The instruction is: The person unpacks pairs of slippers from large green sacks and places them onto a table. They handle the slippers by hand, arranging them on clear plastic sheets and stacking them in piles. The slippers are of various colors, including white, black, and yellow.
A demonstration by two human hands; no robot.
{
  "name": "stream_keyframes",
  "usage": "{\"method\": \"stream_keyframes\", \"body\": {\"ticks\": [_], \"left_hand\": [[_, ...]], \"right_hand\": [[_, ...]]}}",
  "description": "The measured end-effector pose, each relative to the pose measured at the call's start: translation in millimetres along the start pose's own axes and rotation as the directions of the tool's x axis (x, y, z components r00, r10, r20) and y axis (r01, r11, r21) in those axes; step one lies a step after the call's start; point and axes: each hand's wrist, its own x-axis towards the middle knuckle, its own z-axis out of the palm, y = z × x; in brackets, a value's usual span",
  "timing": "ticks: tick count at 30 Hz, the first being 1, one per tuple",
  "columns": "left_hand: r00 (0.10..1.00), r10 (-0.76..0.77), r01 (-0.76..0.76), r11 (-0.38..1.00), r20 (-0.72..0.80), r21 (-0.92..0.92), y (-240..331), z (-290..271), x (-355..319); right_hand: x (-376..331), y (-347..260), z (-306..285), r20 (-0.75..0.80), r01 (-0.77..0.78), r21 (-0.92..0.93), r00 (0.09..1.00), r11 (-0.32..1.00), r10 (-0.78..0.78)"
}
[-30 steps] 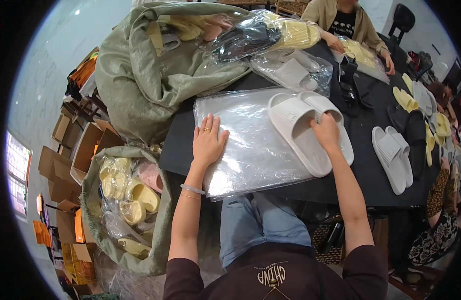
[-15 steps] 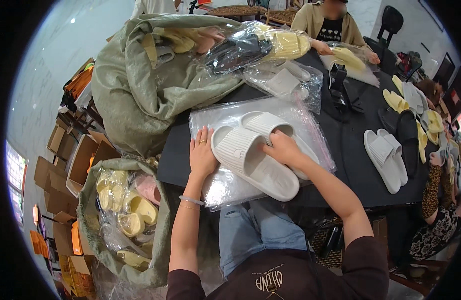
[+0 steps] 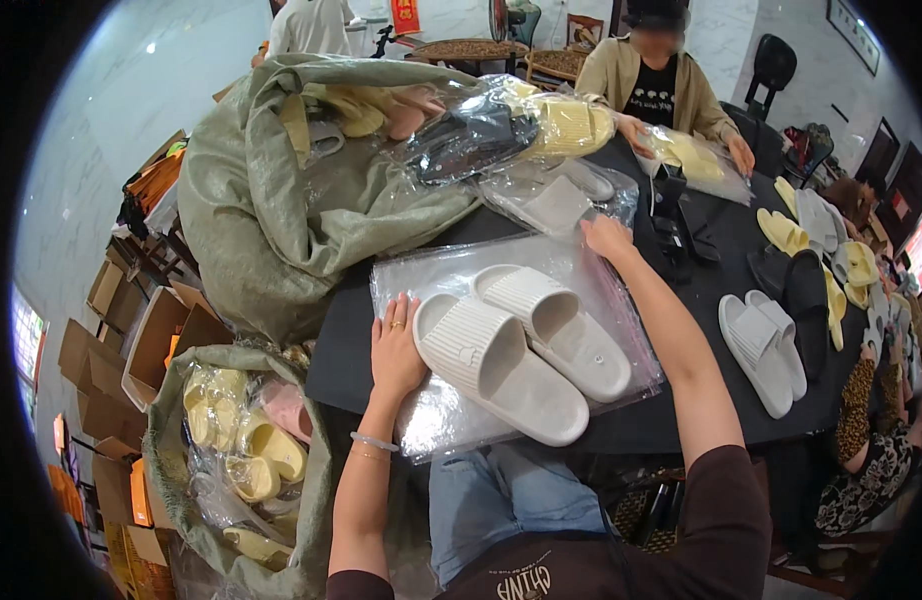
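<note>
1. Your left hand [image 3: 396, 350] lies flat and open on the stack of clear plastic bags [image 3: 431, 420], right next to the nearer white slipper [image 3: 496, 365]. It's just pressing down, not gripping anything.
2. Your right hand [image 3: 606, 238] is stretched out to the far right corner of that bag stack. Can't really tell if the fingers are pinching the plastic or only touching it.
3. The two white slippers sit side by side on top of the bags, soles down, the second slipper [image 3: 561, 325] just behind the first.
4. Another pale pair [image 3: 763, 345] sits well off to your right on the black table [image 3: 701, 400].
5. A sack of bagged yellow slippers [image 3: 241, 460] stands by your left knee.
</note>
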Motion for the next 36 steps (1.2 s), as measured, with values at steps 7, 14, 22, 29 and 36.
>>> {"method": "stream_keyframes", "body": {"ticks": [7, 14, 22, 29, 36], "left_hand": [[0.999, -0.039, 0.039, 0.999, 0.019, 0.005, -3.1, -7.1, -4.4], [1.0, -0.004, 0.004, 1.0, 0.007, -0.015, 3.7, -6.3, 0.0], [1.0, -0.008, 0.008, 1.0, -0.006, -0.02, 2.7, -3.3, -3.2], [1.0, 0.014, -0.014, 1.0, -0.016, -0.017, 2.7, -2.1, -0.4], [0.991, -0.015, 0.003, 0.996, 0.135, 0.084, -2.7, -6.3, -5.5]], "right_hand": [[74.5, 4.1, 24.7, -0.021, 0.079, 0.244, 0.997, 0.967, -0.076], [91.7, 55.0, 40.3, -0.085, 0.14, 0.081, 0.987, 0.987, -0.134], [-94.0, -13.0, -38.1, -0.265, 0.539, 0.174, 0.832, 0.824, -0.488], [-221.7, -49.4, -61.1, 0.229, 0.669, 0.052, 0.715, 0.741, -0.661], [-206.9, -93.2, 13.9, 0.038, 0.55, 0.247, 0.817, 0.798, -0.575]]}}
